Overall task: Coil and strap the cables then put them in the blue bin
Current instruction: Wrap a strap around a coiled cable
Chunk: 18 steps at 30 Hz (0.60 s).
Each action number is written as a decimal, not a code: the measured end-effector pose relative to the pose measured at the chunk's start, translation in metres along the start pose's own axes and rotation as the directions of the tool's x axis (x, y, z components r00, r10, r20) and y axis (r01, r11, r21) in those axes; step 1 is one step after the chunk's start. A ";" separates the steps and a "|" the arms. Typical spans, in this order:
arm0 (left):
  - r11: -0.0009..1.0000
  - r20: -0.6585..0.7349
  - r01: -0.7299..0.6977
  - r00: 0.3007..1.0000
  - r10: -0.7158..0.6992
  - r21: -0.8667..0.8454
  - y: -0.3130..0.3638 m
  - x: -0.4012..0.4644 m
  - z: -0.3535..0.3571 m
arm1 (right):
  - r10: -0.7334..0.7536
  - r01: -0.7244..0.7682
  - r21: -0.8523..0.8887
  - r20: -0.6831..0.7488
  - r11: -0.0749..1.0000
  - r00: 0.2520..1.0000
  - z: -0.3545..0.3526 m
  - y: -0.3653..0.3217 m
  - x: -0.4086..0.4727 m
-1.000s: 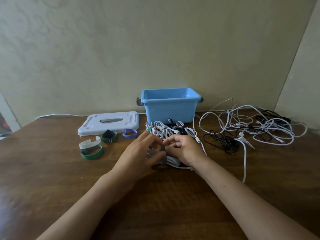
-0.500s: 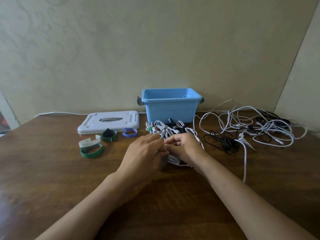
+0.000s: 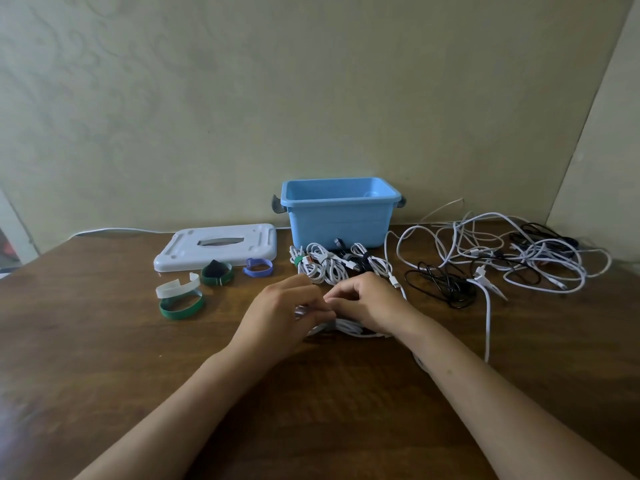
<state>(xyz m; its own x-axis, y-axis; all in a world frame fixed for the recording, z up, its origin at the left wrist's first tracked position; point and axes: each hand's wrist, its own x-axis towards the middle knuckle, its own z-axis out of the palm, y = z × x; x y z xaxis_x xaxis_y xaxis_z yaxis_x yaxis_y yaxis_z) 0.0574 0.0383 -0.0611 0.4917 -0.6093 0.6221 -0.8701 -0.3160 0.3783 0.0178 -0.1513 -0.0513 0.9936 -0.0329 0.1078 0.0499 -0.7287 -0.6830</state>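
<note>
My left hand (image 3: 277,311) and my right hand (image 3: 369,303) meet fingertip to fingertip over a coiled white cable (image 3: 349,328) lying on the wooden table (image 3: 104,358). Both hands pinch something at the top of the coil; a grey band shows around the coil under my fingers. Behind my hands several strapped white cable bundles (image 3: 325,263) lie in front of the open blue bin (image 3: 341,211). A tangle of loose white and black cables (image 3: 502,258) spreads to the right.
The bin's white lid (image 3: 216,245) lies flat at the left. In front of it rest loose straps: a white one (image 3: 177,286), a green one (image 3: 181,304), a dark green one (image 3: 216,271), a purple one (image 3: 258,266). A wall stands right behind the bin.
Both hands have drawn closer together over the coil, and my left fingers have closed against my right fingers. The coil has stayed in place on the table.
</note>
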 end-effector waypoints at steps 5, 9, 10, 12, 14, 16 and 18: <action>0.999 0.022 0.004 1.000 -0.003 -0.034 0.001 0.000 0.000 | 0.035 -0.033 -0.032 0.074 0.999 0.997 -0.002 -0.004 0.000; 0.999 0.027 0.003 1.000 -0.002 -0.049 0.002 0.000 0.001 | 0.057 -0.060 0.025 0.109 0.998 0.992 -0.005 -0.007 -0.002; 0.999 0.028 -0.002 1.000 0.003 -0.052 0.002 0.000 0.001 | 0.067 -0.070 0.022 0.122 0.997 0.990 -0.005 -0.008 -0.002; 0.999 0.031 -0.013 0.999 0.014 -0.043 0.003 0.000 0.002 | 0.079 -0.083 0.021 0.152 0.996 0.985 -0.007 -0.009 -0.001; 1.000 0.020 -0.017 1.000 0.018 -0.021 0.005 0.000 0.003 | 0.091 -0.101 0.046 0.179 0.994 0.980 -0.010 -0.013 0.000; 0.999 0.001 -0.029 1.000 0.029 0.017 0.007 0.001 0.003 | 0.121 -0.133 0.050 0.193 0.990 0.974 -0.011 -0.015 0.000; 0.996 -0.002 -0.051 0.999 0.051 0.073 0.010 0.002 0.003 | 0.161 -0.172 0.050 0.175 0.984 0.971 -0.009 -0.018 0.000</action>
<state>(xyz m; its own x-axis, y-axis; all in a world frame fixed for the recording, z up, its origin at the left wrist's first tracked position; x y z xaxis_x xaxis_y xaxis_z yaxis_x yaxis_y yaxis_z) 0.0497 0.0320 -0.0584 0.4469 -0.6231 0.6419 -0.8940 -0.3368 0.2954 0.0162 -0.1444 -0.0326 0.9909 -0.0298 -0.1314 -0.1167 -0.6769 -0.7268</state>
